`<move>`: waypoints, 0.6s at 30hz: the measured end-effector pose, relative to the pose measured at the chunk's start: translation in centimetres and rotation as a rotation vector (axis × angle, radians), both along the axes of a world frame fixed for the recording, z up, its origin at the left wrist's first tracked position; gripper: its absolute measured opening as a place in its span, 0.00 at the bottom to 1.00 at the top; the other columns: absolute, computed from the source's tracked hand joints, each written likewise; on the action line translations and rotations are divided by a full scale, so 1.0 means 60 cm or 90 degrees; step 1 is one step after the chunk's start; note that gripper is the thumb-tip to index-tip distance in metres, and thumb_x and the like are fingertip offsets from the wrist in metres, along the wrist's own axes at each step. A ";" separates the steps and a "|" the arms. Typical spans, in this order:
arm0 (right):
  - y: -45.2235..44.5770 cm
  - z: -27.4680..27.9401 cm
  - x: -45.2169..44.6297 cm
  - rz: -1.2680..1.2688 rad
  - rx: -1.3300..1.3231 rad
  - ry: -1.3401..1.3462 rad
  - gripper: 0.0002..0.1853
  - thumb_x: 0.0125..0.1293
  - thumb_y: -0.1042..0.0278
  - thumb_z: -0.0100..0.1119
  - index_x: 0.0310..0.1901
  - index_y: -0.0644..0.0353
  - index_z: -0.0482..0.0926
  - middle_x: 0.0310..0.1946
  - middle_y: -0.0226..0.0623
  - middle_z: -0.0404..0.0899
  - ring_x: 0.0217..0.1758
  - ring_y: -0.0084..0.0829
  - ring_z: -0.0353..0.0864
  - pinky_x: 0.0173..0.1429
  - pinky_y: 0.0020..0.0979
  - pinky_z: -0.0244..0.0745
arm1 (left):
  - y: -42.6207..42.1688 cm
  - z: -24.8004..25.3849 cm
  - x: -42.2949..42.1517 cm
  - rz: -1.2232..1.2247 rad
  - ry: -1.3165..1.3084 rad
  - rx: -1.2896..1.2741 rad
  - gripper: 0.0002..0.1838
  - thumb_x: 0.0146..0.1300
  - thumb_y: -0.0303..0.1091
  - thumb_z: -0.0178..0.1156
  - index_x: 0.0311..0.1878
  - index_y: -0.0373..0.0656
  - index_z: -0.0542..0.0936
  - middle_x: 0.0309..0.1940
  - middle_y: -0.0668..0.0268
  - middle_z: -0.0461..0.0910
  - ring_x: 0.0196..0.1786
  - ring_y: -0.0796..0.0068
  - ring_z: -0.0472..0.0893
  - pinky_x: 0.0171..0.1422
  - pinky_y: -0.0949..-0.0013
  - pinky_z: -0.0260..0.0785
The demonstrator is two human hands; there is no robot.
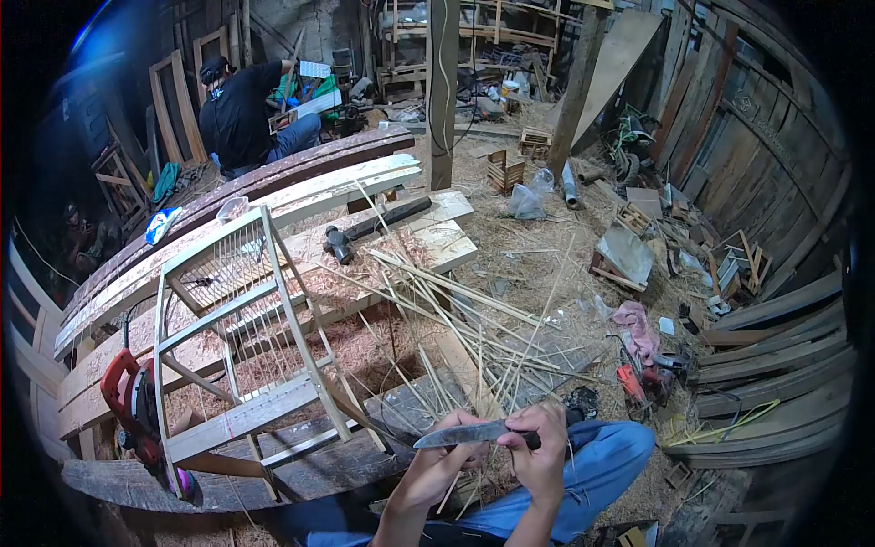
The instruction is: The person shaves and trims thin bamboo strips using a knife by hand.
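Note:
A knife with a broad grey blade (460, 434) lies crosswise in front of my lap, its tip pointing left. My right hand (540, 438) is closed around its dark handle. Just behind the blade, my left hand (444, 460) is closed near its middle; a thin strip seems to run down from between the fingers, but what it grips is too small to name surely. Thin pale bamboo-like strips (483, 319) fan out beyond both hands. To the left stands a wooden frame (248, 314) strung with thin strands.
A hammer (339, 244) rests on the planks among shavings. A red power tool (128, 392) sits at the left edge. Another person (246, 114) sits at the back left. Red tools (631, 383) and a pink cloth (636, 330) lie on the right floor, beside stacked curved boards (775, 392).

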State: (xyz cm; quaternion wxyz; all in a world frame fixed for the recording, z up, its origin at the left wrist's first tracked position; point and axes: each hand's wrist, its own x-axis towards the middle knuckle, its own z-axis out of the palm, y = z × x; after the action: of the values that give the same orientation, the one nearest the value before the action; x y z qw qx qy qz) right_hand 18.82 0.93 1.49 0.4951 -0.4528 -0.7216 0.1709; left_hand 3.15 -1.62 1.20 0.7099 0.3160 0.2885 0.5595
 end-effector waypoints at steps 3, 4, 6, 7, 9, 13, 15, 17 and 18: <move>0.004 -0.002 0.002 -0.025 0.042 -0.001 0.13 0.50 0.62 0.72 0.32 0.55 0.77 0.28 0.30 0.79 0.35 0.36 0.75 0.48 0.38 0.62 | 0.001 0.002 -0.003 0.007 -0.017 -0.023 0.08 0.72 0.31 0.54 0.46 0.37 0.71 0.26 0.72 0.66 0.26 0.86 0.61 0.28 0.78 0.51; 0.005 -0.005 0.005 -0.066 0.051 -0.007 0.13 0.51 0.62 0.72 0.32 0.55 0.77 0.28 0.31 0.79 0.36 0.36 0.75 0.49 0.37 0.62 | 0.003 0.003 -0.010 -0.013 -0.003 -0.037 0.06 0.72 0.30 0.53 0.46 0.37 0.71 0.27 0.72 0.67 0.28 0.87 0.62 0.30 0.79 0.54; 0.011 -0.019 0.014 -0.105 0.060 -0.014 0.13 0.51 0.62 0.72 0.32 0.55 0.76 0.29 0.31 0.78 0.37 0.36 0.74 0.50 0.37 0.62 | 0.004 0.008 -0.017 -0.031 0.011 -0.050 0.05 0.73 0.29 0.52 0.47 0.37 0.72 0.29 0.73 0.69 0.30 0.88 0.64 0.31 0.80 0.56; 0.014 -0.031 0.023 -0.181 0.060 0.002 0.13 0.53 0.62 0.71 0.32 0.55 0.76 0.30 0.32 0.78 0.38 0.35 0.73 0.50 0.37 0.62 | 0.004 0.014 -0.019 -0.028 0.029 -0.060 0.06 0.73 0.30 0.52 0.45 0.37 0.71 0.26 0.73 0.67 0.27 0.87 0.61 0.29 0.79 0.53; 0.016 -0.034 0.040 -0.279 0.043 0.036 0.13 0.57 0.61 0.69 0.32 0.56 0.75 0.33 0.33 0.78 0.40 0.35 0.71 0.51 0.36 0.62 | 0.006 0.019 -0.019 -0.025 0.046 -0.071 0.06 0.73 0.30 0.52 0.44 0.37 0.71 0.24 0.74 0.64 0.24 0.86 0.59 0.27 0.78 0.50; 0.010 -0.033 0.051 -0.293 0.027 0.026 0.14 0.58 0.59 0.69 0.33 0.57 0.75 0.33 0.33 0.77 0.41 0.37 0.70 0.51 0.36 0.63 | 0.009 0.014 -0.014 -0.033 0.035 -0.082 0.05 0.72 0.29 0.53 0.44 0.37 0.72 0.25 0.74 0.65 0.25 0.87 0.59 0.28 0.79 0.51; 0.010 -0.033 0.049 -0.290 0.029 0.025 0.14 0.58 0.59 0.68 0.33 0.58 0.75 0.33 0.34 0.77 0.41 0.37 0.70 0.51 0.36 0.63 | 0.009 0.013 -0.014 -0.029 0.032 -0.088 0.05 0.72 0.29 0.53 0.44 0.37 0.72 0.26 0.73 0.66 0.26 0.87 0.60 0.28 0.79 0.51; 0.010 -0.030 0.043 -0.306 0.033 0.029 0.14 0.58 0.58 0.69 0.33 0.58 0.75 0.33 0.34 0.77 0.41 0.38 0.70 0.51 0.37 0.63 | 0.008 0.017 -0.019 -0.025 0.060 -0.078 0.04 0.72 0.28 0.53 0.43 0.38 0.72 0.26 0.73 0.66 0.26 0.87 0.61 0.29 0.79 0.52; 0.010 -0.031 0.042 -0.305 0.033 0.029 0.14 0.58 0.58 0.69 0.33 0.58 0.75 0.33 0.34 0.77 0.41 0.38 0.70 0.51 0.37 0.63 | 0.007 0.017 -0.022 -0.024 0.060 -0.077 0.04 0.72 0.28 0.53 0.43 0.38 0.72 0.26 0.73 0.66 0.26 0.87 0.61 0.29 0.79 0.52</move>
State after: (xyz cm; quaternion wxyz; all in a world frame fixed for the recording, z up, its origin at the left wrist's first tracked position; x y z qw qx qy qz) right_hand 21.33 1.54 -0.40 0.5494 -0.5940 -0.5863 0.0404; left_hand 1.80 -1.19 2.24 0.7239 0.3039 0.3489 0.5117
